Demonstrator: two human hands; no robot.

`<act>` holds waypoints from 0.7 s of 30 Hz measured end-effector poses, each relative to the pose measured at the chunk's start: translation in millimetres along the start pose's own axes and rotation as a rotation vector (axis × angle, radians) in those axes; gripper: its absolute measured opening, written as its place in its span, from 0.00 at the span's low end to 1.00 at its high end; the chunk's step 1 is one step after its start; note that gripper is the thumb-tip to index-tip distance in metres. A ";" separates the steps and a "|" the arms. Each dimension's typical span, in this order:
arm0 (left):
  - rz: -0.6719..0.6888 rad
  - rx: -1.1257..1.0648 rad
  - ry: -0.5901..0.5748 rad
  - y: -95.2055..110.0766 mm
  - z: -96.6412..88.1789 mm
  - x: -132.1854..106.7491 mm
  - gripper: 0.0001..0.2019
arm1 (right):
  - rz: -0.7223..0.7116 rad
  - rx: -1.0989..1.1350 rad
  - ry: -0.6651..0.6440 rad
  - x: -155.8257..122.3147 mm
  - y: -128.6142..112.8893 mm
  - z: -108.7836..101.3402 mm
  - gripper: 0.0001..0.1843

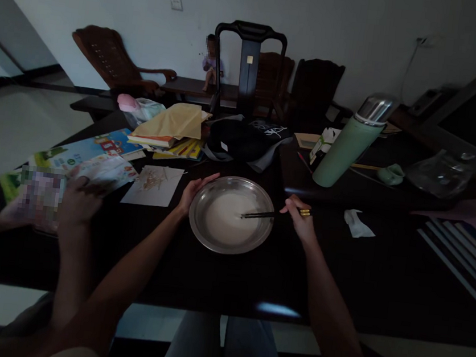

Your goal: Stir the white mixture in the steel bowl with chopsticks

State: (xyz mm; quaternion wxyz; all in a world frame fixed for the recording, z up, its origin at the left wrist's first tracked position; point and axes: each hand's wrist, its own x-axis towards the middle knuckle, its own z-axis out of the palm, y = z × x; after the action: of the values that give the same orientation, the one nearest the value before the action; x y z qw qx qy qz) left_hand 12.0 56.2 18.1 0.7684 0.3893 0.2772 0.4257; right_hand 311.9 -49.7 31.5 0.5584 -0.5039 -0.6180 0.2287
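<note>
A round metal basin (pixel 195 228) stands on the dark table in front of me, with a milky, pale liquid (pixel 226 223) inside. Against its left rim rests my left hand (pixel 193 193), fingers curled around the edge. My right hand (pixel 300 215) is closed on a pair of dark chopsticks (pixel 259 215) with golden ends. Their tips reach over the right rim and dip into the liquid. Left of the basin lies a white sheet of paper (pixel 133 194) bearing thin, straw-coloured sticks (pixel 154 179).
A green thermos (pixel 348 148) stands at the back right. A crumpled tissue (pixel 358 224) and several folders (pixel 462 250) lie right. Behind the basin are a black bag (pixel 238 135) and stacked books and envelopes (pixel 170 125). Another person's hand (pixel 78 200) is at the left; another person sits far back.
</note>
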 end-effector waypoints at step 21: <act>0.062 0.092 -0.003 0.0 0.7 1.5 0.30 | -0.051 -0.125 -0.188 0.8 -1.1 14.8 0.20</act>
State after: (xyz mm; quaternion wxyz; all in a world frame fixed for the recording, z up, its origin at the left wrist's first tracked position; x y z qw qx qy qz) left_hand 13.3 57.2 18.4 0.7366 0.4332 0.2829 0.4355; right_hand 298.0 -45.3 28.8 0.4712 -0.4982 -0.6933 0.2216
